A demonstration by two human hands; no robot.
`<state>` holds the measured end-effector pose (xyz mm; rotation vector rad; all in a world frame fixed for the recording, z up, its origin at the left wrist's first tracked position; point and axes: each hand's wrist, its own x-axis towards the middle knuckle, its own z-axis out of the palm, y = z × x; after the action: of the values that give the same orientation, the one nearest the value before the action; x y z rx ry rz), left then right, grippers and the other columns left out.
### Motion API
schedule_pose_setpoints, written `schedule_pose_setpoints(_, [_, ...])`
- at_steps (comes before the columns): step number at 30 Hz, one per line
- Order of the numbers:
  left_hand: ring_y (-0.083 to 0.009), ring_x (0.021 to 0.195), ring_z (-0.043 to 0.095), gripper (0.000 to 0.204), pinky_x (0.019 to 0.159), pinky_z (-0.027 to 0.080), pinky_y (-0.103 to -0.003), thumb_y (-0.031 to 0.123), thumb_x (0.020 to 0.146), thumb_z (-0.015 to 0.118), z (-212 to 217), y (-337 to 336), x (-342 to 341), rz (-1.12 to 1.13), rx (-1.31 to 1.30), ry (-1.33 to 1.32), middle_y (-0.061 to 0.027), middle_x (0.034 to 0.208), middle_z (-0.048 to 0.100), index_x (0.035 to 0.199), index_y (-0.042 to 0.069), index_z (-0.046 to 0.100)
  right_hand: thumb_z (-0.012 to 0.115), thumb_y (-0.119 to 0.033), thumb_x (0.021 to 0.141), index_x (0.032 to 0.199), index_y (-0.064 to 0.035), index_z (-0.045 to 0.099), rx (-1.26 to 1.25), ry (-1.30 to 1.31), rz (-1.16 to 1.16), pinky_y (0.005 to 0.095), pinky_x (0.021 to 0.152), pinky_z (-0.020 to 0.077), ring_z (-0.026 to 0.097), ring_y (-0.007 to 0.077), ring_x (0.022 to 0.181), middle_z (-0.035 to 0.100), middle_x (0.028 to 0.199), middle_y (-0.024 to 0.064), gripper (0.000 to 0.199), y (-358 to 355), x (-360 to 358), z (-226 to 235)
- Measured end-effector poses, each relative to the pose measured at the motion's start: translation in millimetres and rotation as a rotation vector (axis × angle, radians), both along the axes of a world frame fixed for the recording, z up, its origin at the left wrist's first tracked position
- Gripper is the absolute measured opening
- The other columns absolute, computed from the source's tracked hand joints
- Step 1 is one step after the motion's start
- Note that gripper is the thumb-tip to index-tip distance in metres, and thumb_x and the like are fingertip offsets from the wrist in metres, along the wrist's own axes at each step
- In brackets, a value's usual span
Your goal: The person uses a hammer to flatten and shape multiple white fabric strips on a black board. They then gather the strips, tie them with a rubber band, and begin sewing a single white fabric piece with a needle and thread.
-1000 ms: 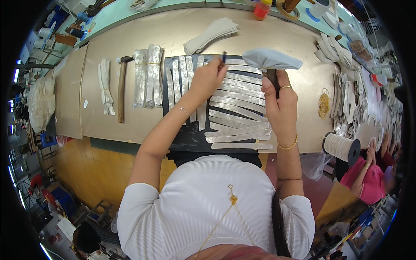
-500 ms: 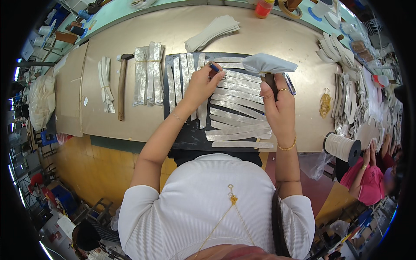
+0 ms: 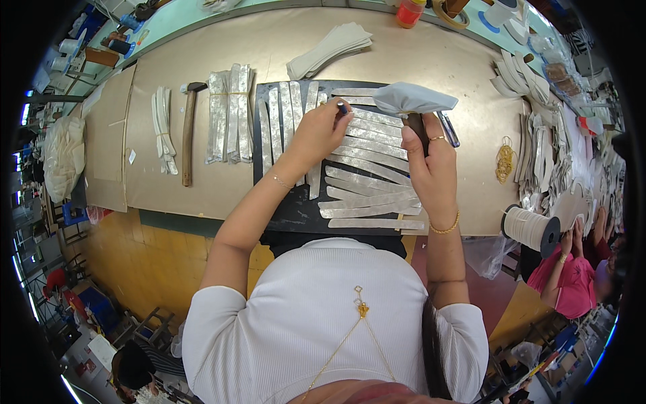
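Observation:
My left hand (image 3: 321, 131) is closed around a short dark-blue rod-shaped tool (image 3: 342, 108), above the strips. Its lower end is hidden by the fingers. My right hand (image 3: 433, 172) grips a dark-handled hammer (image 3: 415, 99) whose head is wrapped in grey-blue cloth. A slim silver and dark-blue object (image 3: 449, 130) sticks out beside the fingers of that hand; its kind is unclear. Under both hands, several silvery strips (image 3: 369, 159) lie on a black board (image 3: 289, 217), upright ones at the left and crosswise ones at the right.
Left of the board are a tied bundle of strips (image 3: 229, 114), a wooden-handled hammer (image 3: 190, 135) and a thin pale bundle (image 3: 163, 131). Pale pieces (image 3: 330, 50) are stacked beyond. At right are yellow rings (image 3: 505, 161), a cord spool (image 3: 531, 229) and a co-worker in pink (image 3: 562, 283).
My left hand has shifted slightly right with the rod-shaped tool, which now stands more upright. The wrapped hammer in my right hand has moved slightly left.

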<state>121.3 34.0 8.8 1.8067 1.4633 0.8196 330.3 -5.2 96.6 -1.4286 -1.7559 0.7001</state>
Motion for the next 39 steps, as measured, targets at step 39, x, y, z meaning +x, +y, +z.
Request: schedule_pose_setpoints(39, [-0.0184, 0.068, 0.068, 0.018, 0.061, 0.053, -0.03, 0.018, 0.094, 0.068, 0, -12, -2, 0.018, -0.05, 0.037, -0.0123, 0.078, 0.07, 0.098, 0.001, 0.066, 0.061, -0.02, 0.099, 0.119, 0.0062, 0.058, 0.091, -0.049, -0.011, 0.0378, 0.059, 0.0519, 0.068, 0.0359, 0.069, 0.067, 0.084, 0.0237, 0.034, 1, -2, -11])
